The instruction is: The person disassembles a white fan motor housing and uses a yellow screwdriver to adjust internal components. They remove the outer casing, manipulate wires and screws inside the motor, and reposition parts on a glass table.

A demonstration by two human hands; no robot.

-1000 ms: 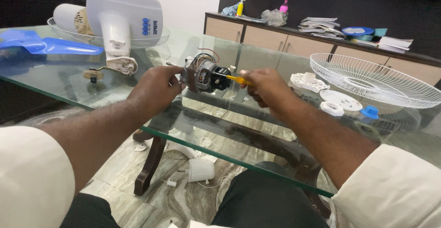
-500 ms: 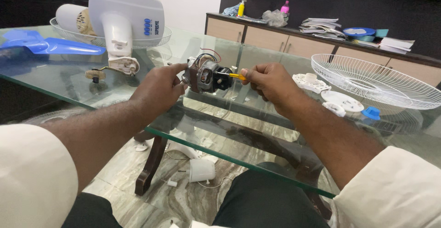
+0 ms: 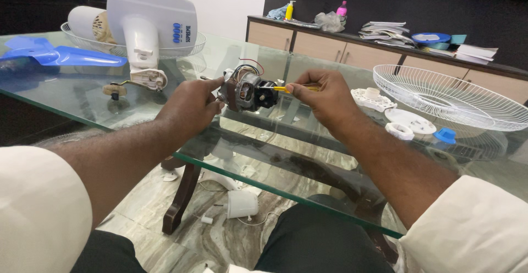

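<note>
Forearms reach out over the glass desk [image 3: 82, 94]; my left hand [image 3: 190, 108] grips the fan motor [image 3: 246, 91] just above it; my right hand [image 3: 324, 97] pinches a yellow screwdriver [image 3: 289, 88] against the motor.

Your left hand [image 3: 190, 108]: bare, no ring, no watch, no glove. Forearm behind fingers bare up to elbow. Beyond that, your sleeve [image 3: 38, 207] was cream-white, plain cloth, short cut, loose and rounded at hem.

Your right hand [image 3: 324, 99]: bare too, nothing on fingers or wrist. Forearm uncovered well back from fingertips. Your right sleeve [image 3: 467, 229] matched: cream-white, soft folds, hem ended near elbow.

Below both hands, your lap showed dark trousers [image 3: 308, 245], black or near black, plain.
</note>
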